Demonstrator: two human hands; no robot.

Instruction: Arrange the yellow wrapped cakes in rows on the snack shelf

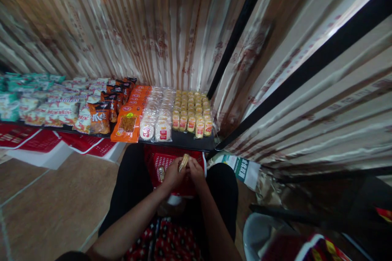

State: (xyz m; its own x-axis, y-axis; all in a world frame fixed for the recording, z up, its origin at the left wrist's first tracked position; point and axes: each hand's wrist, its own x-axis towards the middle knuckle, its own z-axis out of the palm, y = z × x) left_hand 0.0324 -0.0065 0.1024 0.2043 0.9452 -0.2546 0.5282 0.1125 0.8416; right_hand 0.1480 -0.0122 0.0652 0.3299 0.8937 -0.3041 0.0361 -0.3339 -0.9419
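Between my knees, my left hand (173,175) is closed around a small yellowish wrapped snack (183,162), which sticks up from the fingers. My right hand (196,169) is closed against its other side, the fingertips seeming to touch the wrapper. Both hands are over a red plastic basket (165,158) with slotted walls. Another small wrapped snack (161,173) lies in the basket, left of my left hand. Straight ahead, rows of similar yellow wrapped snacks (190,122) stand on the right end of a black shelf (196,142).
Left along the shelf are round white crackers (163,130) in clear wrap, orange snack bags (126,125), and white and green bags (65,110). A pleated curtain (171,28) hangs behind, crossed by black bars (239,32). A white bin (260,232) stands at lower right.
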